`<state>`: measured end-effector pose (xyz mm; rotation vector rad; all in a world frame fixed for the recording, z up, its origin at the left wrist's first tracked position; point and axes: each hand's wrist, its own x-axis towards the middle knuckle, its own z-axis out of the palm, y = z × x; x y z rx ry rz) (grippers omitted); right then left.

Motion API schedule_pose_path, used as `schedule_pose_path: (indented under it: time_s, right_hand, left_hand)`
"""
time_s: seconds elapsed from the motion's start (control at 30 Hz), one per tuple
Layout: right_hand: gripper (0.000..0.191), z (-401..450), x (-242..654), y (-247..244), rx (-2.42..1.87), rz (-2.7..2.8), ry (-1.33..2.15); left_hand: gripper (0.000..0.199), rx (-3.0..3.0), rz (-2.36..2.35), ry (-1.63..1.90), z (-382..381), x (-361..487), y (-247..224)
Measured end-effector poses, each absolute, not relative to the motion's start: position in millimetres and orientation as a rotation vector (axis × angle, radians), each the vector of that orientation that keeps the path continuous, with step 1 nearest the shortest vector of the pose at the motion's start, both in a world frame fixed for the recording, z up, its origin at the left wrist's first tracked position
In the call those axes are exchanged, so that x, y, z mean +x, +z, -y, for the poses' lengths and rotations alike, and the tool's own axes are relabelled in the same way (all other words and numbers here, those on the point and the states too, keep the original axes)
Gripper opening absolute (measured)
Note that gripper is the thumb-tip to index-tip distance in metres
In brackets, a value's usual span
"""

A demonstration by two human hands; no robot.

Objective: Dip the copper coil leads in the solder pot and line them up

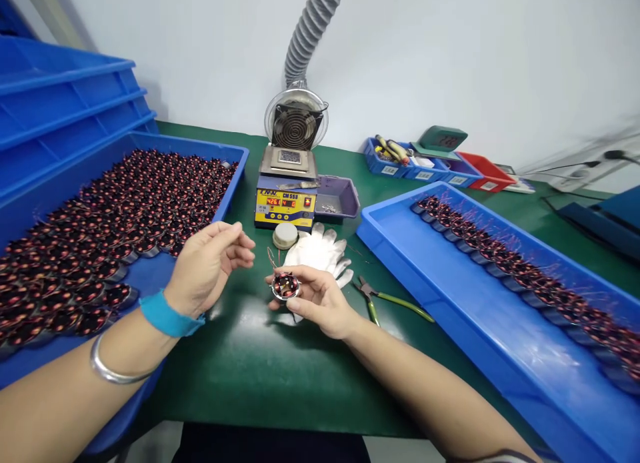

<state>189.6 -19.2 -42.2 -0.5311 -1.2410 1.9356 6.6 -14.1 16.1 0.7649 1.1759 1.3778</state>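
My right hand (320,299) grips a small motor stator (285,286) above the green table, fingers and thumb around its rim. The stator has a metal ring, black insulation and copper windings, and thin wire leads (273,257) stick up from it. To its left, my left hand (213,263) hangs in the air with loosely curled fingers and nothing visible in them. It wears a blue wristband (170,314). Right behind the stator lie white gloves (317,249) and a round pale tin (285,236). Green-handled cutters (373,295) rest right of my right hand.
A blue tray (235,176) packed with stators stands left, beside stacked blue trays (70,89). Another blue tray (450,276) on the right holds stators along its far side. A yellow-fronted solder pot (285,208) sits before a fume fan (299,126). Small bins (390,169) line the back.
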Motion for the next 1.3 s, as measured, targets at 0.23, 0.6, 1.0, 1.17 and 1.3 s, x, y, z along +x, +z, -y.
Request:
schedule_pose_path:
  time_s: [0.23, 0.6, 1.0, 1.17, 1.3]
  right_hand:
    - [0.043, 17, 191, -45, -0.448, 1.194, 1.960]
    - [0.039, 20, 191, -40, -0.349, 1.102, 2.095]
    - [0.040, 18, 193, -40, -0.506, 1.209, 1.898]
    - [0.039, 20, 191, -40, -0.510, 1.236, 1.875]
    - [0.043, 15, 196, -34, -0.541, 1.266, 1.886]
  left_hand:
    - [0.017, 0.952, -1.028, 0.935, 21, 9, 11]
    - [0.019, 0.998, -0.930, 0.970, 22, 9, 11]
    - [0.019, 1.154, -1.217, 1.001, 24, 9, 16]
    - [0.026, 0.954, -1.328, 1.331, 19, 4, 21]
    - [0.033, 0.906, -1.335, 1.391, 14, 3, 20]
